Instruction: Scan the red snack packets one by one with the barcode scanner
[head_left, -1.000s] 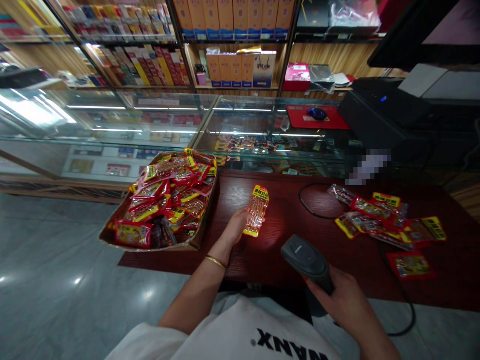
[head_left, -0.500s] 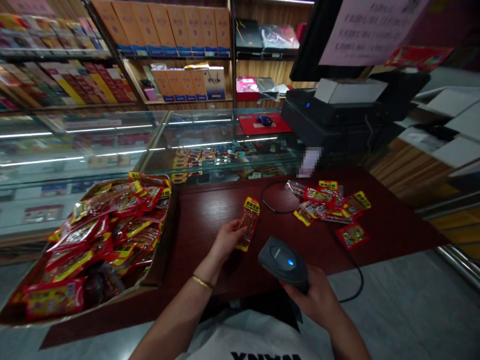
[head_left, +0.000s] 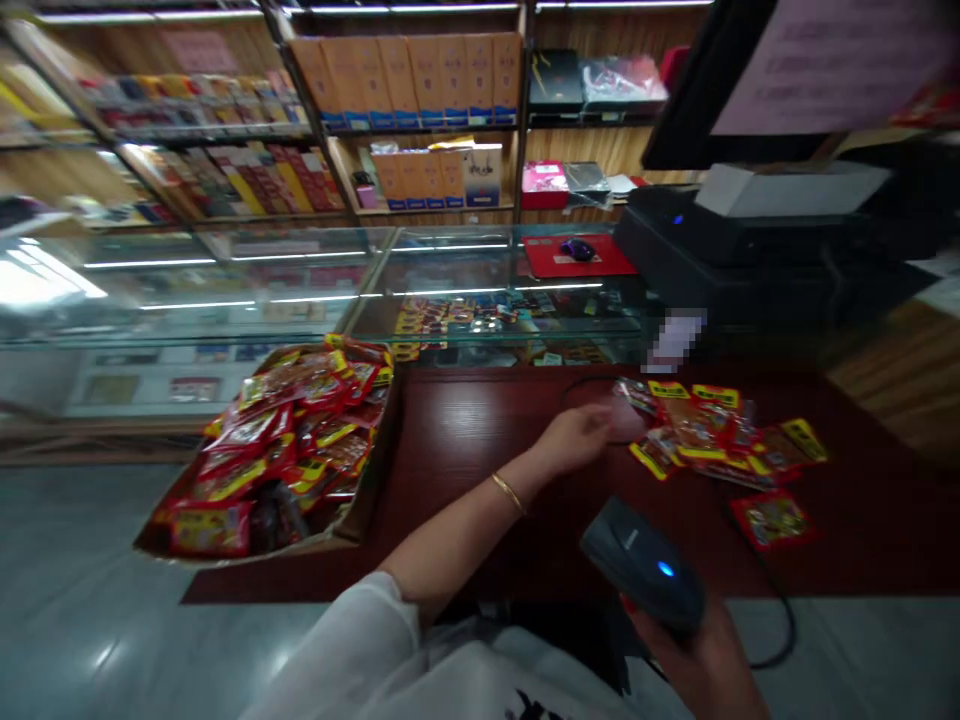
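My left hand (head_left: 577, 437) reaches over the dark red counter, its blurred fingers stretched toward a loose pile of snack packets (head_left: 697, 430) in red and yellow wrappers. I see no packet in it; a pale pinkish smear lies just past the fingertips. Low at the right, my right hand (head_left: 701, 645) grips a dark barcode scanner (head_left: 641, 565) with a lit blue light, its head tilted up and left. A single packet (head_left: 772, 518) lies flat in front of the pile. On the left, a cardboard box (head_left: 367, 495) is heaped with similar packets.
The scanner's black cable (head_left: 787, 625) loops off the counter edge (head_left: 885, 590). Behind stands a glass display case (head_left: 450, 270) with a red mouse pad (head_left: 615, 262) on top. A black printer-like machine (head_left: 735, 270) and a monitor (head_left: 697, 100) are at the back right.
My left hand has moved right to the pile and let go of its packet; another packet now shows on the pile. The view has shifted left. The scanner stays in my right hand.
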